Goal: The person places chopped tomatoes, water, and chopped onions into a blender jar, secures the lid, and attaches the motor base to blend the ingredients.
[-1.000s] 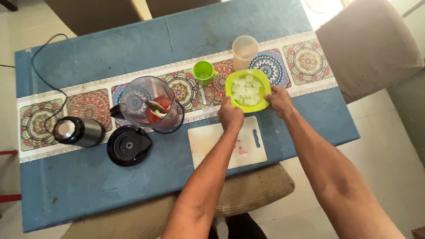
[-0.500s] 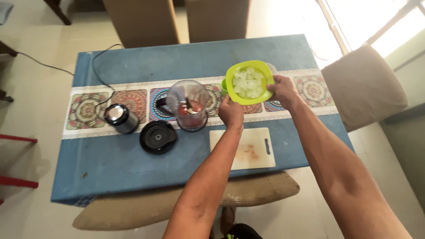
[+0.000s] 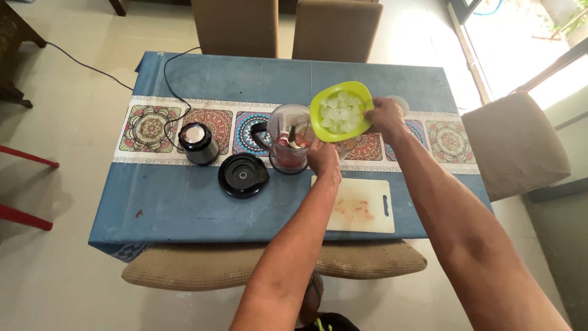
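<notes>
Blue table (image 3: 184,202) with blender jar (image 3: 288,140), lid (image 3: 243,175), cutting board (image 3: 361,205). Left hand (image 3: 323,158) and right hand (image 3: 384,116) both grasp green bowl (image 3: 341,111) of ice, held beside the jar.

Open blue table (image 3: 184,208) lies at lower left of the frame. The blender base (image 3: 197,143), lid (image 3: 243,175) and jug (image 3: 288,138) crowd the centre; the cutting board (image 3: 361,205) fills lower right.

A home dining room. Upholstered chairs (image 3: 335,27) ring a cloth-covered worktop (image 3: 184,208) on a tiled floor (image 3: 55,282). A blender jug (image 3: 288,138) and cutting board (image 3: 361,205) stand there.
</notes>
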